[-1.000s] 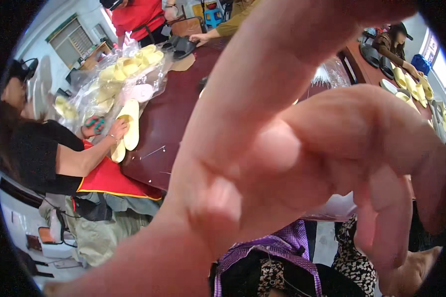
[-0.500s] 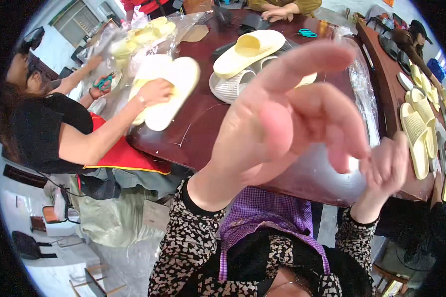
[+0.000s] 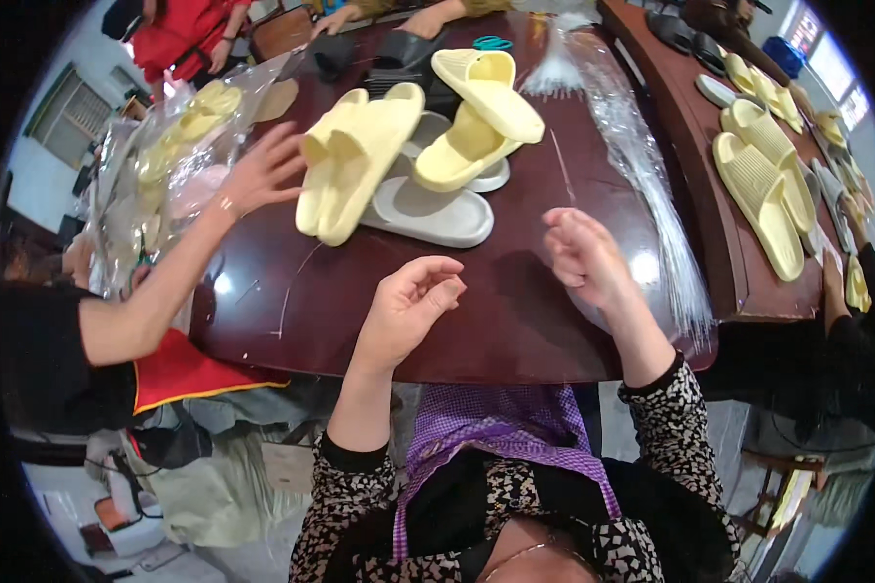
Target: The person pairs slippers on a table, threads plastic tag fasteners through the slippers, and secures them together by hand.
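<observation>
Above the near part of the dark red table, my left hand (image 3: 408, 306) is loosely closed, with nothing visible in it. Further right, my right hand (image 3: 583, 255) has its fingers curled tight. A thin clear strand (image 3: 561, 165) reaches up to its fingertips; whether they grip it I cannot tell. Beyond my hands, two pale yellow slippers (image 3: 486, 92) lie partly over grey slippers (image 3: 437, 209). To their left stands a pair of yellow slippers (image 3: 365, 160) set together, with a co-worker's spread hand (image 3: 267, 170) beside it.
A bundle of clear plastic strands (image 3: 642, 185) runs along the table's right side. Bagged yellow slippers (image 3: 199, 117) are at the far left. Teal scissors (image 3: 493, 43) and black slippers (image 3: 403, 49) lie at the back. More yellow slippers (image 3: 758, 189) cover a side table.
My left hand has dropped from close before the camera to above the table and curled. The co-worker's hand has come off the yellow pair, which now rests by the grey slippers.
</observation>
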A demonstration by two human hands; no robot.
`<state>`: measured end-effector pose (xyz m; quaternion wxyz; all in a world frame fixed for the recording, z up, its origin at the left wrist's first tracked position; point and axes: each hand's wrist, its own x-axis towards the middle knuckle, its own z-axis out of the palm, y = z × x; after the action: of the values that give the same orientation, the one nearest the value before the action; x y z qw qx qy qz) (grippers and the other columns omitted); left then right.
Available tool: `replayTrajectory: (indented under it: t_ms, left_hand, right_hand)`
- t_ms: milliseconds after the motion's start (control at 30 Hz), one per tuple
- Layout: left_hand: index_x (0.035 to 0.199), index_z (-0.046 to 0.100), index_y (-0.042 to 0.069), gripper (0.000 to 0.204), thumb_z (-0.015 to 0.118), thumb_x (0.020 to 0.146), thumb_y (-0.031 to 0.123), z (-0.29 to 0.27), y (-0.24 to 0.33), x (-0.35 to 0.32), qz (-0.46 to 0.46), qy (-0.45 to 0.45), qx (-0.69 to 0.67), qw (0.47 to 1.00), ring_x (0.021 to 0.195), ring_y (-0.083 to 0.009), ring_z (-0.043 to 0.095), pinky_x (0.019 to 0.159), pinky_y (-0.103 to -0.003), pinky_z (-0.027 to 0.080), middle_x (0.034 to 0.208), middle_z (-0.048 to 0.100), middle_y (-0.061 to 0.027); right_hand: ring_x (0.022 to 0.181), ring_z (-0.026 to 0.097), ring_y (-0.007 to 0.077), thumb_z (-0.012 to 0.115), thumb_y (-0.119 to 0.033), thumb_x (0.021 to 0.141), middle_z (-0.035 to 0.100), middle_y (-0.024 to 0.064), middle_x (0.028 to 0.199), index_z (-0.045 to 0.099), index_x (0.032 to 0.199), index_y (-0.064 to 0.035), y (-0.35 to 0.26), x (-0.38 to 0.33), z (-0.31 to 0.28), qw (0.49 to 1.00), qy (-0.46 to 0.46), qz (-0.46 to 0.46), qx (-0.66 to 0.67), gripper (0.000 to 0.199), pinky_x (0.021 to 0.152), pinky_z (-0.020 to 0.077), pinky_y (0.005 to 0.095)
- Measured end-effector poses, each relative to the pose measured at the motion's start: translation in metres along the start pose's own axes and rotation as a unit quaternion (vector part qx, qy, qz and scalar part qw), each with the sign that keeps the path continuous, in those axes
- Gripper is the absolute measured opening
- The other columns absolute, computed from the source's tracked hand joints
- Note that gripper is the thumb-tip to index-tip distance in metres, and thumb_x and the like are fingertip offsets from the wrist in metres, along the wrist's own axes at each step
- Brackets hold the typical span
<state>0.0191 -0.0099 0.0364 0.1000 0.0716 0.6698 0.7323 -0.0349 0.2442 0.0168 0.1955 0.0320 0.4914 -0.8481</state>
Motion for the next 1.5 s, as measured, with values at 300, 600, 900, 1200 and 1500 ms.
replayTrajectory:
  t_ms: [300, 600, 900, 1200, 1500]
  left_hand:
    - [0.102, 0.061, -0.002, 0.02, 0.062, 0.087, 0.012, 0.027, -0.016, 0.047, 0.113, 0.015, 0.252, 0.961, 0.074, -0.0061, 0.055, 0.067, -0.02, 0.046, 0.086, 0.062, -0.003]
    - [0.096, 0.063, -0.001, 0.013, 0.059, 0.087, 0.008, 0.042, -0.028, 0.083, 0.084, -0.059, 0.059, 0.993, 0.068, -0.0072, 0.054, 0.063, -0.021, 0.045, 0.081, 0.062, -0.0047]
    - [0.088, 0.057, 0.002, 0.011, 0.053, 0.092, 0.011, 0.02, -0.028, 0.091, -0.077, -0.035, -0.298, 0.951, 0.054, -0.0117, 0.049, 0.053, -0.024, 0.043, 0.069, 0.056, -0.0049]
    - [0.092, 0.054, 0.003, 0.012, 0.052, 0.093, 0.014, -0.018, -0.032, 0.095, -0.022, 0.085, -0.384, 0.919, 0.046, -0.0091, 0.033, 0.048, -0.027, 0.035, 0.057, 0.038, 0.0014]
    - [0.088, 0.054, 0.002, 0.013, 0.051, 0.092, 0.014, -0.027, -0.029, 0.095, 0.062, 0.217, -0.29, 0.93, 0.048, -0.0088, 0.034, 0.052, -0.027, 0.037, 0.055, 0.033, 0.0039]
  right_hand:
    - [0.042, 0.027, 0.0015, 0.044, -0.02, 0.095, 0.049, 0.0006, 0.071, 0.054, 0.098, -0.0054, 0.01, -0.003, 0.003, 0.998, -0.053, 0.016, 0.001, 0.018, 0.037, 0.0204, 0.0166]
    - [0.042, 0.029, 0.0035, 0.044, -0.021, 0.095, 0.048, -0.0009, 0.067, 0.056, 0.091, -0.0053, 0.019, -0.003, 0.009, 0.985, -0.112, 0.088, -0.101, 0.02, 0.037, 0.0227, 0.0186]
    - [0.042, 0.034, 0.0045, 0.046, -0.02, 0.095, 0.047, -0.0021, 0.059, 0.059, 0.094, -0.0047, 0.019, -0.005, 0.013, 0.976, -0.143, 0.11, -0.124, 0.02, 0.037, 0.0262, 0.0196]
    - [0.042, 0.034, 0.0051, 0.047, -0.017, 0.094, 0.046, -0.0026, 0.057, 0.061, 0.095, -0.0037, -0.003, -0.005, -0.005, 0.989, -0.103, 0.036, -0.095, 0.019, 0.037, 0.0254, 0.0206]
    - [0.042, 0.029, 0.005, 0.048, -0.026, 0.095, 0.039, -0.0039, 0.057, 0.055, 0.103, -0.0065, -0.03, 0.009, -0.072, 0.974, 0.053, -0.171, 0.14, 0.023, 0.037, 0.0233, 0.0213]
